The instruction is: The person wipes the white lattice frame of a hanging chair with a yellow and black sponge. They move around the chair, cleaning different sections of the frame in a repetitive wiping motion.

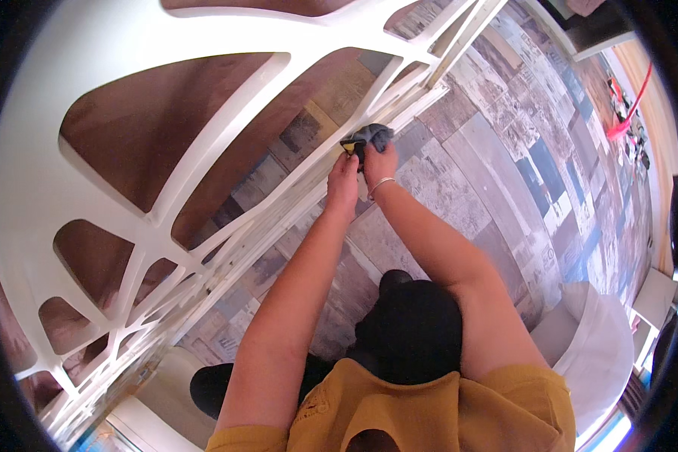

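A bunched dark grey cloth [375,137] with a yellow patch lies against the lower rail of a white openwork partition panel [311,35]. My right hand [382,163], with a bracelet at the wrist, is closed around the cloth's near side. Just left of it, my left hand [343,182] pinches the cloth near the yellow patch, its fingertips partly hidden. Both arms stretch forward, and the hands are close together beside the white base rail [294,212].
Patchwork-patterned flooring [474,169] spreads right of the panel. A red long-handled tool [621,129] stands by scattered small items [637,144] at the far right. Near my right elbow is a white rounded object [596,339]. My black-clad knee [412,333] is below my arms.
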`<state>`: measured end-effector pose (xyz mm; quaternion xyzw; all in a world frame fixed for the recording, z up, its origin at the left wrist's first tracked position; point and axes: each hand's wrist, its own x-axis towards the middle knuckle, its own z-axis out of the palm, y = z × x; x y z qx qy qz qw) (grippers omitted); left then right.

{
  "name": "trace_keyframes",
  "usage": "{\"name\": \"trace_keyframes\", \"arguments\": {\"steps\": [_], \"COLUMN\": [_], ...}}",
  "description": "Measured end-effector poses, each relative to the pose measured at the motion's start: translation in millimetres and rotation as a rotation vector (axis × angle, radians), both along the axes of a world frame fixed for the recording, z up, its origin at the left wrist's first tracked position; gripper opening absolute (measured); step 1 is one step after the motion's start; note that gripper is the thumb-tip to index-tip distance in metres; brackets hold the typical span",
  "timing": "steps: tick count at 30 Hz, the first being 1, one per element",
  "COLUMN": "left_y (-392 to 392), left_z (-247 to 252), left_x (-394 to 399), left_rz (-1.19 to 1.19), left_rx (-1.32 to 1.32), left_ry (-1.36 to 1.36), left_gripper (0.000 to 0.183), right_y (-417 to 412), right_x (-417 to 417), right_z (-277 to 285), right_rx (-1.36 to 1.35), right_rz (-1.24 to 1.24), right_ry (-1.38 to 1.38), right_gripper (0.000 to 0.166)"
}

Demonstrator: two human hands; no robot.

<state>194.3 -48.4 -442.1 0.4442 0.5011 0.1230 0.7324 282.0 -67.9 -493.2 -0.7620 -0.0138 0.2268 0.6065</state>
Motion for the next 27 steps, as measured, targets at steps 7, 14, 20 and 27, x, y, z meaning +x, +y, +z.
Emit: {"name": "trace_keyframes", "arguments": {"steps": [7,14,20,27], "left_y": [-2.9,-11.3,-0.6,-14.9], "left_z": [-4.4,-4.2,3.8,15.8], "left_x": [-4.8,-28.0,-45.2,-83.6], "left_rz": [0.235,0.294,0.454,0.842], "left_rx": [-0.042,-0.117,-0.122,-0.300], "left_ry": [-0.099,-0.199,-0.282,-0.436], "left_gripper": [0.049,0.041,0.032,0.025], "right_y": [-8.7,-35.5,6.3,13.5], "right_x": [2.3,-20.5,-27.8,-69.9], "right_z": [-0.8,49.4,96.3,112.0], "right_rx": [0.038,0.117,-0.215,-0.226], "right_rz": [0.297,0.416,0.901,1.527], "right_ry": [-0.534,-0.535,-0.924,-1.096], "right_gripper": [0.026,0.027,0.037,0.036]}}
